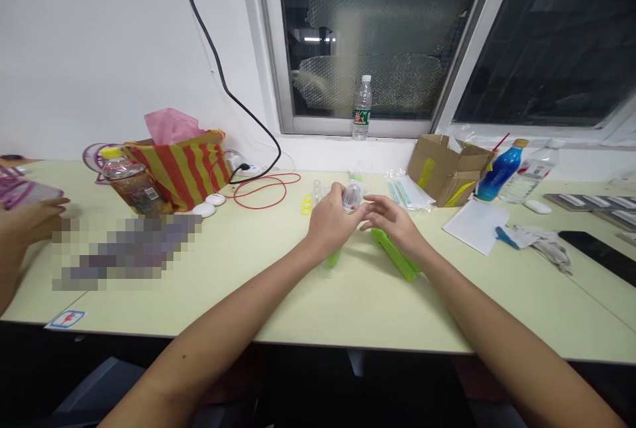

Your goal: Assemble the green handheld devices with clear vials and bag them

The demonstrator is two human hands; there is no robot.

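My left hand (328,219) is closed around a small clear plastic dome-shaped piece (352,197) with a bit of red at its base. Beside it, my right hand (391,219) has its fingers bent and somewhat apart, the fingertips close to the left thumb; nothing shows between them. A bright green long tool, perhaps a stapler (397,257), lies on the table beneath my right wrist. Under my left hand a smaller green piece (332,259) is partly hidden. Yellow rings (307,205) and small clear round pieces (317,187) lie just left of my left hand.
A cardboard box (444,169), clear packets (408,191), bottles (501,169) and a glove (544,242) stand or lie to the right. On the left are a striped bag (183,169), a drink bottle (134,183), a red cable (263,196) and another person's hand (37,219).
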